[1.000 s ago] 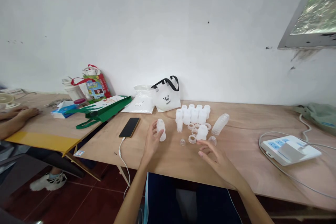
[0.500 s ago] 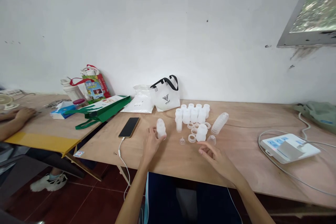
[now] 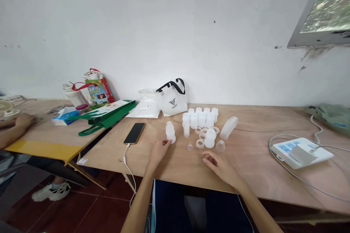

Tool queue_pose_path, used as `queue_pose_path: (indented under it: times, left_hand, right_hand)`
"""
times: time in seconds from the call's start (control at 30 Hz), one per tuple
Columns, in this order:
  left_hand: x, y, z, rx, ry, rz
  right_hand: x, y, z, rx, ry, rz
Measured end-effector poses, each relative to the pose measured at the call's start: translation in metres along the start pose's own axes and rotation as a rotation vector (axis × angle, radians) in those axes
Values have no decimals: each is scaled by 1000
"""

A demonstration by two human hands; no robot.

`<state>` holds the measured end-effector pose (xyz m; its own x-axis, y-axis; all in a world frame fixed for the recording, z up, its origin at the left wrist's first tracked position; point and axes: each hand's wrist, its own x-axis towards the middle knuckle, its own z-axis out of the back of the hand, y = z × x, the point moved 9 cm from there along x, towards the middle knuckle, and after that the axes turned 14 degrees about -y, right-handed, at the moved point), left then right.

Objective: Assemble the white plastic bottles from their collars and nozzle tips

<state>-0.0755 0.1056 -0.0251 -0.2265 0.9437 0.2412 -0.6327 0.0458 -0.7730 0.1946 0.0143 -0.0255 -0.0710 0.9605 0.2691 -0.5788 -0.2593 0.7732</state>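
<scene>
A small white feeding bottle (image 3: 170, 131) with a clear cap stands upright on the table. My left hand (image 3: 159, 151) is at its lower left, fingertips close to its base and no longer wrapped round it; whether they still touch is unclear. My right hand (image 3: 217, 164) rests low over the table near the front edge, empty, its fingers loosely bent and apart. Just beyond it are an uncapped white bottle (image 3: 210, 139), a clear dome cap (image 3: 220, 146) and a white ring (image 3: 200, 143). A clear nipple (image 3: 190, 146) lies between my hands.
Several white bottles (image 3: 201, 119) stand grouped behind, beside stacked rings (image 3: 186, 130) and leaning stacked clear caps (image 3: 229, 127). A phone (image 3: 134, 133) with a cable lies left; a white power strip (image 3: 302, 153) lies right. At the left table are another person's hands (image 3: 24, 121).
My left hand has loosened from the capped bottle and drawn down toward me; the bottle now stands slightly right. My right hand has shifted slightly left and nearer me.
</scene>
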Motion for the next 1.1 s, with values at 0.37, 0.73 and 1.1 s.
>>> queue_pose_path:
  times: [0.37,0.73,1.1]
  left_hand:
    - [2,-1,-19,-156,33,-99]
    - [-10,-15,-31,-182,141,-195]
    - [-64,-67,-72,11,319,-556]
  right_hand:
    - [1,-2,2,3,6,20]
    - [2,-6,6,-49,-32,15]
    - [5,-27,-12,-768,-182,92]
